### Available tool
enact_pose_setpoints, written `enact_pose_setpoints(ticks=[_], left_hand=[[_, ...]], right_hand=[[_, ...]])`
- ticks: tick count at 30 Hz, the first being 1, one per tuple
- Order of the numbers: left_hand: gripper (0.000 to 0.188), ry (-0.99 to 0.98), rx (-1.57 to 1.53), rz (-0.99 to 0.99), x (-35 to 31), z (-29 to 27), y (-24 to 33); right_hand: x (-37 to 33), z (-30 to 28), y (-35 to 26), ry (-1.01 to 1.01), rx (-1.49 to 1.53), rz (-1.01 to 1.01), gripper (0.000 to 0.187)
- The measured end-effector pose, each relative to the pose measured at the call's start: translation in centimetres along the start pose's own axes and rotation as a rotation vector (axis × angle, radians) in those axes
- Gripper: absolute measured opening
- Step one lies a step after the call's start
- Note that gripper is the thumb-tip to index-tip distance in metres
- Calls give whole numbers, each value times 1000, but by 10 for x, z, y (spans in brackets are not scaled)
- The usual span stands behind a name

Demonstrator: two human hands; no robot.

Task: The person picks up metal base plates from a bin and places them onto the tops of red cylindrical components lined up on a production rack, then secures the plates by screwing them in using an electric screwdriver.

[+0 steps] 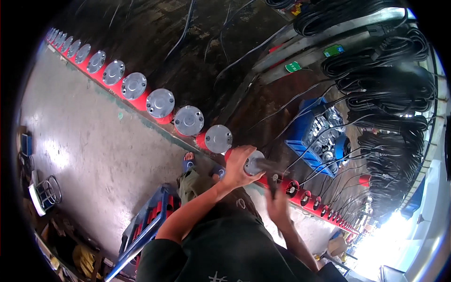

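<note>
Lidded can [254, 160] in your left hand [238, 168], centre of the frame.
Red cans [134, 86] run from upper left; your left grip wraps the lidded one; your blurred right hand [278, 207] closes round a dark tool [271, 166]; a blue crate [307, 152] sits right of centre.

Along the bench [157, 26] edge, toward ten o'clock, capped cylinders [134, 86]; toward four, open cylinders [295, 199]. Between both rows, a cylinder [252, 161] in the left hand [236, 168]. At three, a crate [300, 151] with metal parts [324, 135] in it; farther out, between two and three, cable coils [390, 91]. Between seven and eight, a cart [133, 247].
</note>
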State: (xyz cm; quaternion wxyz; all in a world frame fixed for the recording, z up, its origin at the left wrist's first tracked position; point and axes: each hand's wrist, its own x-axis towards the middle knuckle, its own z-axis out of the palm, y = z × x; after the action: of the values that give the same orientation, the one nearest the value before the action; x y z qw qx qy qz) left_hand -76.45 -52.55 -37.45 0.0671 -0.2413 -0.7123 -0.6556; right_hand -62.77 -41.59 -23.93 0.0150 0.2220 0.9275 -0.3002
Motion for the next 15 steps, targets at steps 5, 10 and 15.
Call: enact_pose_setpoints(ticks=[5, 10, 15], left_hand=[[83, -103, -47, -79, -6, 1, -9], [84, -68, -20, -95, 8, 7, 1], [84, -134, 127, -63, 13, 10, 28]], right_hand=[[8, 1, -2, -88, 46, 114, 30], [13, -45, 2, -90, 207, 190, 37], [1, -107, 84, 255, -67, 215, 33]])
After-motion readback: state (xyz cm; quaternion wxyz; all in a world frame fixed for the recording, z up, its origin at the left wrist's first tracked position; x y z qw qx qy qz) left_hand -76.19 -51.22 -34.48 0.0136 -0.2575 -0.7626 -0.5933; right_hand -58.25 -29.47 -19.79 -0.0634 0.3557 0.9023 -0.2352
